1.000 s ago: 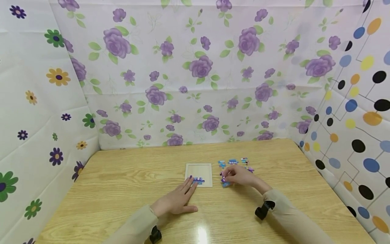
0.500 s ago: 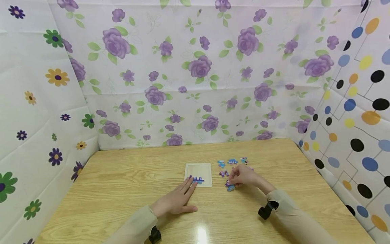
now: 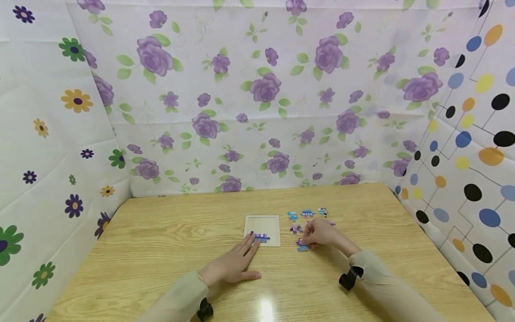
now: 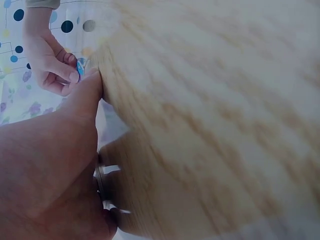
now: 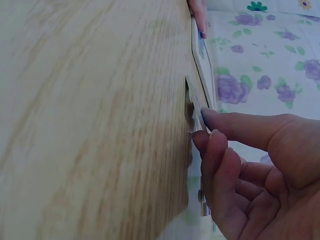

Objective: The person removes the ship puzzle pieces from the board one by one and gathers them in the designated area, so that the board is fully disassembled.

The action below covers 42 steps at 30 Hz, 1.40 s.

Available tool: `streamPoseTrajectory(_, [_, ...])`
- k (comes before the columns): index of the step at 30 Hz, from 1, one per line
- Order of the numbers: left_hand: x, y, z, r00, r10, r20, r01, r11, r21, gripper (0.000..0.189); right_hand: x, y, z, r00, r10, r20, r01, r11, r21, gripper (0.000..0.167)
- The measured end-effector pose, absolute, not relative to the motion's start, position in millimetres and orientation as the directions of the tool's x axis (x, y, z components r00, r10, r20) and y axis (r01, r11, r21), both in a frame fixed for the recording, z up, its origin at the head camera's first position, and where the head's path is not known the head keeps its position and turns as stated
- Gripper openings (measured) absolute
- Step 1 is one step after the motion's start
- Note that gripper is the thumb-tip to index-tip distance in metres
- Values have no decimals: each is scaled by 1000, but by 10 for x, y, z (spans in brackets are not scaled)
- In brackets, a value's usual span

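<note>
My right hand [image 3: 322, 232] pinches a blue and purple jigsaw piece [image 3: 302, 248] between thumb and fingertips, to the right of a square, pale puzzle tray [image 3: 263, 217]. In the right wrist view the piece [image 5: 196, 102] is seen nearly edge-on, its far end tilted up close over the wood. My left hand [image 3: 233, 264] lies flat with fingers extended, fingertips over the tray's lower left part. Beside those fingertips, a strip of joined jigsaw pieces [image 3: 263, 239] lies along the tray's lower side, partly covered by them.
Several loose jigsaw pieces [image 3: 307, 213] lie to the right of the tray on the wooden table [image 3: 169, 232]. One purple piece [image 3: 296, 229] is just left of the right hand, which partly hides others. A flower-patterned cloth [image 3: 241, 107] hangs behind the table.
My right hand has drawn the pinched piece slightly right and toward me, away from a purple piece. The piece tilted on the way and now sits straighter. The left hand has stayed put.
</note>
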<state>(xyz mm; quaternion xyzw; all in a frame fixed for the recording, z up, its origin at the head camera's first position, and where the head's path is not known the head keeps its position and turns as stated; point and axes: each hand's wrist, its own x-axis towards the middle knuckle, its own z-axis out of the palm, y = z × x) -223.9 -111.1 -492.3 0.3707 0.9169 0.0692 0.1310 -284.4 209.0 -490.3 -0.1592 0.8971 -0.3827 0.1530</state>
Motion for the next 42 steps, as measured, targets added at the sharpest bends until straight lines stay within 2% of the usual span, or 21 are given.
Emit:
streamPoseTrajectory(7, [-2221, -1086, -4867, -700, 679, -221, 646, 734, 209, 91, -2846, 2051, -4898, -906, -401, -136, -216, 714, -665, 17])
streamPoseTrajectory(21, [-2204, -1097, -4867, -693, 690, -209, 646, 723, 244, 90, -2854, 2055, -4898, -899, -419, -129, -233, 706, -669, 16])
streamPoseTrajectory(29, [-2212, -1090, -4878, -707, 674, -213, 634, 738, 230, 91, -2860, 1997, -4850, -899, -433, -56, -294, 695, -656, 14])
streamPoseTrajectory(42, [-2213, -1109, -4878, -691, 694, -202, 651, 719, 241, 90, -2879, 1819, -4833, -903, -428, -38, -302, 693, -654, 12])
